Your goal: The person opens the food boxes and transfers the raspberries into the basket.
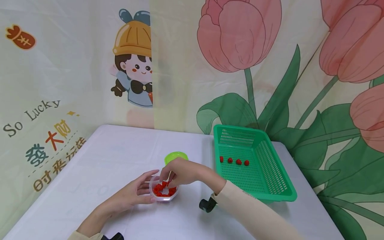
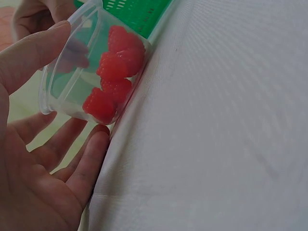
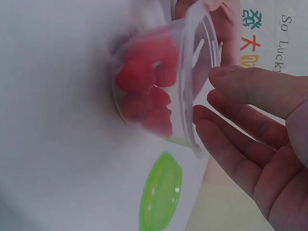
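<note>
A small clear plastic cup [image 1: 165, 199] with several red raspberries [image 1: 157, 190] in it stands on the white table. My left hand [image 1: 132, 192] holds the cup from its left side. In the left wrist view the thumb [image 2: 41, 50] lies against the cup's rim, and the fingers reach around the other side. My right hand [image 1: 183, 171] is over the cup's mouth, its fingertips at the rim. The right wrist view shows these fingers [image 3: 231, 149] apart and loosely bent, with no berry visible between them. Through the cup wall the raspberries [image 3: 137, 74] lie clustered.
A bright green lid [image 1: 177, 155] lies behind the cup, partly hidden by my right hand. To the right stands a green perforated basket [image 1: 240, 181] with several raspberries [image 1: 238, 162] in a row. A printed cloth with tulips [image 1: 240, 36] hangs behind the table.
</note>
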Available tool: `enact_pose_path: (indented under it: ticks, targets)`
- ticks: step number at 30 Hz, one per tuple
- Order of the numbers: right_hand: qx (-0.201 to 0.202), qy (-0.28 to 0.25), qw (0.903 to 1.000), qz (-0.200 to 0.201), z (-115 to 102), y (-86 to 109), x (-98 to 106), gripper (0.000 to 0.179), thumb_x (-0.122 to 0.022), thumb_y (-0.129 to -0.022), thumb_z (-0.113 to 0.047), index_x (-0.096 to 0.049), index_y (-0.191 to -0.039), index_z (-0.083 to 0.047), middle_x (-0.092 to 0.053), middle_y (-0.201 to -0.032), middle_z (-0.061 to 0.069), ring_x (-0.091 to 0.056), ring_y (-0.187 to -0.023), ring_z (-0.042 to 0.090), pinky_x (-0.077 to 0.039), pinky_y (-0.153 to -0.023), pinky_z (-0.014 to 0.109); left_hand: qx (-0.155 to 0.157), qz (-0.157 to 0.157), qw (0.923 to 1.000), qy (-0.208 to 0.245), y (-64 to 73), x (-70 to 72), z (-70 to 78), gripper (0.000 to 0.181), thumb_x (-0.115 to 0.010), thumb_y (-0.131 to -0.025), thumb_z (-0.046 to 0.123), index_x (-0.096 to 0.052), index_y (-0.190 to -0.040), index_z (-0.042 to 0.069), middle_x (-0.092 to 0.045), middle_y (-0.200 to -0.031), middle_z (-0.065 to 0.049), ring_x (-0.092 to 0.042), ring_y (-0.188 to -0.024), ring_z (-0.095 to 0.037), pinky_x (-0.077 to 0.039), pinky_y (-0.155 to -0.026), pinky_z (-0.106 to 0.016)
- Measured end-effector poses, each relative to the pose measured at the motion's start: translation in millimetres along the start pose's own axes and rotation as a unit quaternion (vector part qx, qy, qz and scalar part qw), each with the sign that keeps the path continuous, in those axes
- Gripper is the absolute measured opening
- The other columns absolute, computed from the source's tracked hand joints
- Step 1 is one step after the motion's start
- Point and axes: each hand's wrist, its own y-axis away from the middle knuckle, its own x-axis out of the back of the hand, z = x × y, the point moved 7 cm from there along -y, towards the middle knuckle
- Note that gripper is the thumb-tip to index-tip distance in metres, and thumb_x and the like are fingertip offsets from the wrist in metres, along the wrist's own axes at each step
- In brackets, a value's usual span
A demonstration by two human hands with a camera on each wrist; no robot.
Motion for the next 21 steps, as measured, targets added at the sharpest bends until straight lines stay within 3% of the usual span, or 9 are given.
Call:
enact_pose_path:
  ticks: [8, 21]
  targets:
    - [0.014, -0.003, 0.9999, -0.007, -1.3, -4.6, -17.6, 0.03, -0.081, -0.094, -0.005, -0.079, -0.123, -0.011, -0.078, -0.112, -0.002, -0.071, -0.096, 0.003, -0.054, -0.083, 0.011, -0.025, -0.013, 0.9995, 0.011, 0.0, -1.4, 2.2, 0.09, -0.078, -0.097, 0.017, -0.023, -0.169, 0.022, -0.038, -0.165, -0.018, -0.05, -0.145, -0.038, -0.055, -0.102, -0.025]
    - [0.022, -0.013, 0.9996, -0.012, 3.4, -12.5, -33.6, 0.023, -0.08, -0.094, -0.004, -0.078, -0.116, -0.009, -0.077, -0.105, -0.002, -0.068, -0.09, -0.003, -0.054, -0.084, 0.011, -0.039, -0.014, 0.9991, 0.007, -1.5, -0.3, 1.7, 0.091, -0.078, -0.097, 0.014, -0.022, -0.169, 0.019, -0.039, -0.162, -0.022, -0.055, -0.14, -0.036, -0.054, -0.102, -0.025]
